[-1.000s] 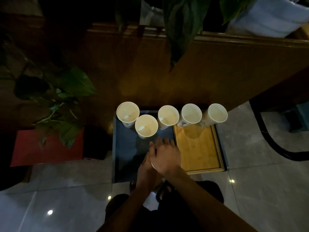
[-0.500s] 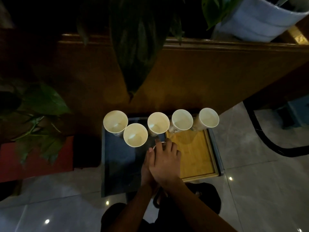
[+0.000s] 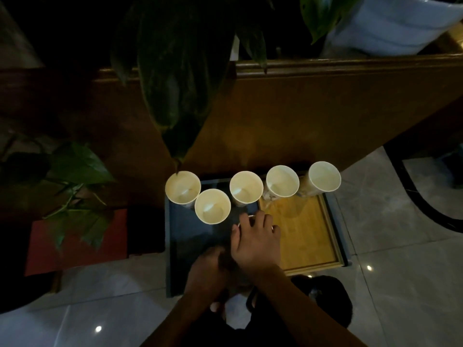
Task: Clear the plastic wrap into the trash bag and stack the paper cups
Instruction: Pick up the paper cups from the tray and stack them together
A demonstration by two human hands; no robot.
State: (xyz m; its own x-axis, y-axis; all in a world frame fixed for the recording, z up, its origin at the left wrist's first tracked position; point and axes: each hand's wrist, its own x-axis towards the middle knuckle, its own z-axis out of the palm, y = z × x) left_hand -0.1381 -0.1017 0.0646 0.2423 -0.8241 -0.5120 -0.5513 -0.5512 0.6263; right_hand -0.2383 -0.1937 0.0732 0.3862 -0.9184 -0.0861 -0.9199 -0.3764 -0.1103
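Several white paper cups stand upright in a row at the far edge of a low dark blue table (image 3: 190, 234): the leftmost cup (image 3: 183, 187), one slightly nearer (image 3: 212, 206), and the rightmost (image 3: 324, 176) by the bamboo tray (image 3: 308, 236). My right hand (image 3: 255, 241) lies palm-down over another paper cup (image 3: 250, 217), fingers wrapped over its rim; only slivers of the rim show. My left hand (image 3: 208, 269) is blurred at the table's near edge, below and left of the right hand, with curled fingers. No plastic wrap or trash bag can be made out in the dim light.
A wooden panel (image 3: 300, 116) rises right behind the cups. Large plant leaves (image 3: 180, 83) hang over the leftmost cup, and more leaves (image 3: 75, 171) sit at the left above a red box (image 3: 72, 241). A pale pot (image 3: 390, 26) stands on top at the right. Tiled floor (image 3: 400, 271) surrounds the table.
My left hand has slid back from beside the right hand toward my body. My right hand stays over the covered cup. The standing cups have not moved.
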